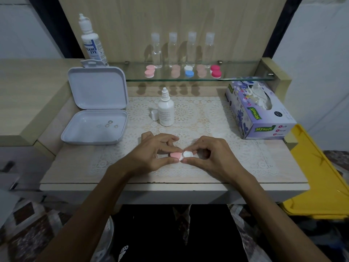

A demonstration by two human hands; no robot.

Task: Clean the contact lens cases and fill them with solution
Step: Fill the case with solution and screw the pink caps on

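Left hand (151,154): fingers pinch the pink-capped end of the case (181,155).
Right hand (209,156): fingertips grip the white cap (187,153) of the case.
Case: between both hands' fingertips, over the lace mat (207,118).
Bottle (166,110): uncapped, upright beyond the fingers, its cap (154,114) just beside it.

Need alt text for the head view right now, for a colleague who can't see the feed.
Both hands, left hand and right hand, pinch a contact lens case with one pink and one white cap over a lace mat. Behind stands an uncapped solution bottle; an open white box lies left, a tissue box right.
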